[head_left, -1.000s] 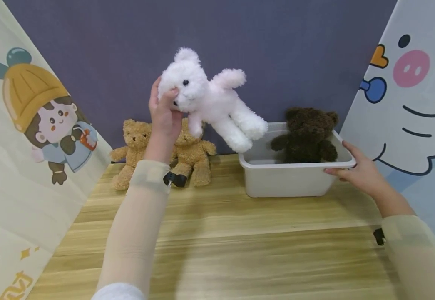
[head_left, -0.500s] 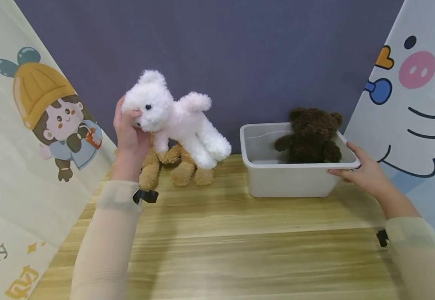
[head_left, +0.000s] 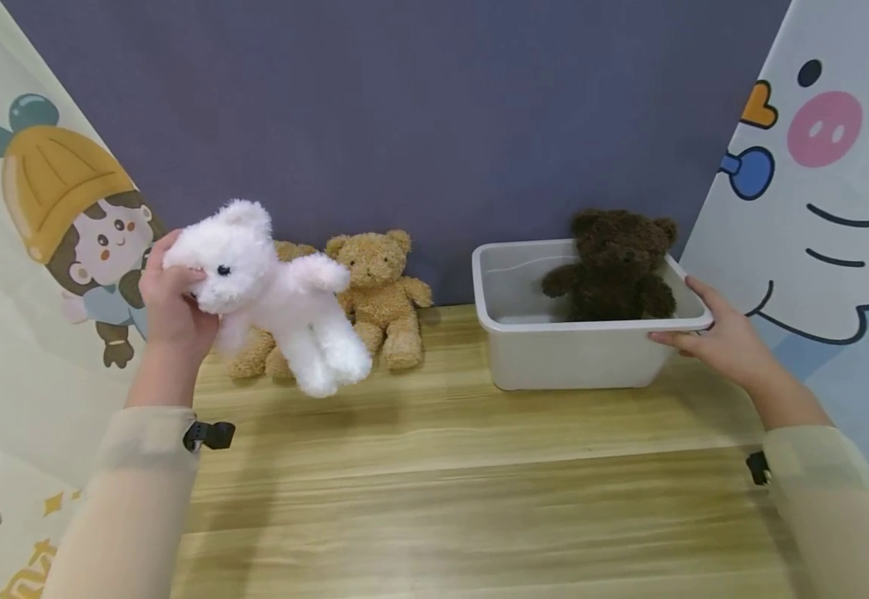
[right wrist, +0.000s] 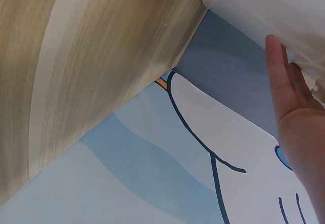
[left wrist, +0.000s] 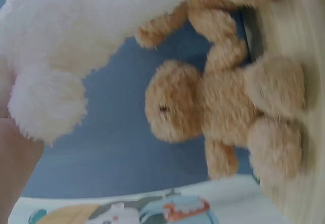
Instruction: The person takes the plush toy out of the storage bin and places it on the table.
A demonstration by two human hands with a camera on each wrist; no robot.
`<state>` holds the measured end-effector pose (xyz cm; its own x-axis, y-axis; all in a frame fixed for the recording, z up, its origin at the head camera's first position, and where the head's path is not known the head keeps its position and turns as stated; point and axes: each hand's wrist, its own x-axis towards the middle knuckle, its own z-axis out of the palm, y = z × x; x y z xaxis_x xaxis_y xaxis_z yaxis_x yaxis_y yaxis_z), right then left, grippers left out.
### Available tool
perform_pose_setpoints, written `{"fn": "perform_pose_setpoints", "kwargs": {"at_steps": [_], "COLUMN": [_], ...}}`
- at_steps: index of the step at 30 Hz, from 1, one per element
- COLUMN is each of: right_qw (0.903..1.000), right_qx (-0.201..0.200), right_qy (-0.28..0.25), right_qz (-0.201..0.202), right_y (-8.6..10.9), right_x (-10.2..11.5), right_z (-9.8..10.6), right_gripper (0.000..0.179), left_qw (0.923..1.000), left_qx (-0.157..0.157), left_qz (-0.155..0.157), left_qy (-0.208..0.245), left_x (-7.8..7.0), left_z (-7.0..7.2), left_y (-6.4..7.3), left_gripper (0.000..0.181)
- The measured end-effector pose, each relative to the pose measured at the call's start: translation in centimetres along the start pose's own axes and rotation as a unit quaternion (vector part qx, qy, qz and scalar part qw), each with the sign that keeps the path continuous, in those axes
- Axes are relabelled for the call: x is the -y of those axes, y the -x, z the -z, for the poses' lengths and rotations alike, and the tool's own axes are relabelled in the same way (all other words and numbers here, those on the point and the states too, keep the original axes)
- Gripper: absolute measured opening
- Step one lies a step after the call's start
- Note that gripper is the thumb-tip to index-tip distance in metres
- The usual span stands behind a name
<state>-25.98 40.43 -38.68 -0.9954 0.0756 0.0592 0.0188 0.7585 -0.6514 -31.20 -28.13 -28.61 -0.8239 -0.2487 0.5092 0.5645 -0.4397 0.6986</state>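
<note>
My left hand [head_left: 172, 299] grips a white teddy bear [head_left: 303, 312] by the head, thumb across its face. The bear is tilted, legs toward the right, above the table. Behind it sit two tan teddy bears: one [head_left: 377, 287] in plain sight, the other [head_left: 254, 353] mostly hidden in the head view but fully visible as the nearer tan bear [left wrist: 223, 107] in the left wrist view. My right hand [head_left: 726, 341] holds the right front corner of a white plastic bin [head_left: 576, 358], thumb on its front. A dark brown teddy bear [head_left: 621, 258] sits inside the bin's right half.
The wood-grain table [head_left: 464, 491] runs back to a dark blue-grey fabric wall [head_left: 441, 108]. Printed panels flank it, with a cartoon child [head_left: 97, 225] on the left and a pig-nosed figure [head_left: 823, 129] on the right.
My left hand has carried the white teddy bear leftward and down, from above the table's middle to in front of the left tan bear. My right hand stays on the bin's corner.
</note>
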Motion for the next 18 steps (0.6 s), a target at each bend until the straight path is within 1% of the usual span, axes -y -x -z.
{"fn": "perform_pose_setpoints", "kwargs": {"at_steps": [2, 4, 9, 12, 16, 18], "right_qw": [1.0000, 1.0000, 1.0000, 1.0000, 1.0000, 1.0000], "right_qx": [0.002, 0.000, 0.001, 0.002, 0.000, -0.002], "right_qy": [-0.004, -0.003, 0.006, 0.003, -0.001, -0.001], "right_qz": [0.001, 0.003, 0.002, 0.001, 0.003, 0.004], "right_y": [0.0, -0.1, -0.1, -0.1, -0.1, -0.1], "right_x": [0.0, -0.1, -0.2, -0.2, -0.2, -0.3], "right_z": [0.0, 0.0, 0.0, 0.0, 0.0, 0.0], "right_gripper": [0.125, 0.124, 0.124, 0.125, 0.125, 0.125], "left_qw": [0.9994, 0.9980, 0.9927, 0.9884, 0.9809, 0.9787], "left_qx": [-0.005, 0.001, 0.029, 0.037, 0.044, 0.052], "left_qz": [0.005, 0.017, 0.057, 0.066, 0.083, 0.086], "left_qy": [-0.034, -0.061, -0.102, -0.132, -0.170, -0.179], "left_x": [-0.6, -1.0, -1.9, -2.6, -3.5, -3.8], "left_z": [0.7, 1.6, 4.0, 5.3, 6.9, 7.4], "left_y": [0.3, 0.6, 1.2, 1.5, 1.5, 1.5], "left_gripper": [0.044, 0.042, 0.045, 0.049, 0.050, 0.050]}}
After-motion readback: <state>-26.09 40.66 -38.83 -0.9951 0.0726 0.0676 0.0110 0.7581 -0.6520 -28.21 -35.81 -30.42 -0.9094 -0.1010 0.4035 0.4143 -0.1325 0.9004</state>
